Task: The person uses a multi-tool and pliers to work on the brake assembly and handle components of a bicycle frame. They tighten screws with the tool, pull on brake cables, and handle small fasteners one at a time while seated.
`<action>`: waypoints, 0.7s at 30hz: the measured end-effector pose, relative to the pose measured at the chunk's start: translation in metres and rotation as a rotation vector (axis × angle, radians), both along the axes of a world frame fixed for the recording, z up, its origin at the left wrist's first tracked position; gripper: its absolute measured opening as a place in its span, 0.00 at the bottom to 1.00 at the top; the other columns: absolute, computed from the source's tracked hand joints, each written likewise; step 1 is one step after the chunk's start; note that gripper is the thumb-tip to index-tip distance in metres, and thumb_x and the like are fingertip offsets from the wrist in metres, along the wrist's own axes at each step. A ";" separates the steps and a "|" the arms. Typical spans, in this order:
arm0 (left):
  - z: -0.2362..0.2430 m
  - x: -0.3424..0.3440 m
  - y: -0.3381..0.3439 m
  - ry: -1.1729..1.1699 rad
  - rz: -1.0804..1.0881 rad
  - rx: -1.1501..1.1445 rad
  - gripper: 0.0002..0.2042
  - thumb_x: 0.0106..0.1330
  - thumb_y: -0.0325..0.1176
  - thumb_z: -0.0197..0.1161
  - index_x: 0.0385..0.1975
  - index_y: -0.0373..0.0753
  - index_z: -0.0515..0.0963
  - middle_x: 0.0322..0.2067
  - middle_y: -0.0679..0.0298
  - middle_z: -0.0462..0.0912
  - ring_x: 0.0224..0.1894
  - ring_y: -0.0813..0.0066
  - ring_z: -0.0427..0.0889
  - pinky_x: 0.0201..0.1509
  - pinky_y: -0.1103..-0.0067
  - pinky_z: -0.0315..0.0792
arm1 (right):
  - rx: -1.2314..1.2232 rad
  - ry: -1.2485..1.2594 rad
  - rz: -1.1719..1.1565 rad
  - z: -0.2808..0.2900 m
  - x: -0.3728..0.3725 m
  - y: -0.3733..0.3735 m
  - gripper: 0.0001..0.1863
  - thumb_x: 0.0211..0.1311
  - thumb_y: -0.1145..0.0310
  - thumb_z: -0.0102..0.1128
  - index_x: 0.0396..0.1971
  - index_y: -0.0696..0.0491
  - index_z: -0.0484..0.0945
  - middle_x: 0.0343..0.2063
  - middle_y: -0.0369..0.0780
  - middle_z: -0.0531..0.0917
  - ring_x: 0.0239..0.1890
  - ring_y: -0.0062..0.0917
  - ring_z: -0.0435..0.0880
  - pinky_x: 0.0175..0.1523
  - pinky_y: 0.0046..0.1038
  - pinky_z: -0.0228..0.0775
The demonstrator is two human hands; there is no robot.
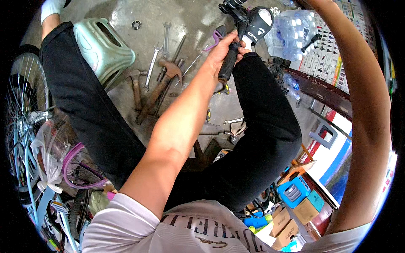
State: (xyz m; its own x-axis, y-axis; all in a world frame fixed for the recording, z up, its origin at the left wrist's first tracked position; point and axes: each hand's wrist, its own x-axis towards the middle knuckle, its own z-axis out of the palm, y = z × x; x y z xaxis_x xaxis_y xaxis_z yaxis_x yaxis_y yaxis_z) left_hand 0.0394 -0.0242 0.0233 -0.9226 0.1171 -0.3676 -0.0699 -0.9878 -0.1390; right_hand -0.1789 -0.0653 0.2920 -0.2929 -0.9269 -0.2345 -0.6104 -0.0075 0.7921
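The left hand (222, 48) has its grip closed around a black handlebar (228, 66), near a black slide sandal (260, 27); the right hand is past the top edge, its grip untellable. A claw hammer (170, 71) lies on the concrete floor (190, 25).

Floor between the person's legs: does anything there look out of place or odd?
Mildly: a claw hammer, a smaller hammer and wrenches lie loose and unsorted on the concrete floor, the claw hammer overlapping other tools. It may be ordinary workshop clutter; no spill or damage stands out.
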 end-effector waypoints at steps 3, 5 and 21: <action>0.010 0.000 -0.003 -0.072 -0.043 -0.169 0.15 0.75 0.51 0.60 0.39 0.46 0.72 0.36 0.62 0.82 0.30 0.78 0.83 0.26 0.83 0.77 | -0.023 0.042 0.034 0.000 0.005 0.000 0.23 0.58 0.60 0.63 0.55 0.44 0.82 0.42 0.37 0.86 0.41 0.30 0.87 0.45 0.35 0.72; 0.017 0.002 -0.006 -0.129 -0.091 -0.367 0.17 0.75 0.53 0.60 0.40 0.44 0.72 0.36 0.64 0.83 0.29 0.78 0.83 0.27 0.81 0.77 | -0.016 0.040 0.038 -0.004 0.006 0.002 0.23 0.58 0.60 0.62 0.55 0.44 0.82 0.42 0.37 0.86 0.41 0.30 0.87 0.45 0.35 0.72; 0.009 -0.001 -0.005 -0.124 -0.118 -0.630 0.20 0.75 0.49 0.61 0.48 0.35 0.73 0.36 0.58 0.85 0.31 0.74 0.84 0.31 0.76 0.84 | -0.046 0.039 0.078 -0.009 -0.016 0.011 0.17 0.60 0.60 0.59 0.48 0.43 0.85 0.35 0.35 0.86 0.36 0.29 0.87 0.41 0.35 0.73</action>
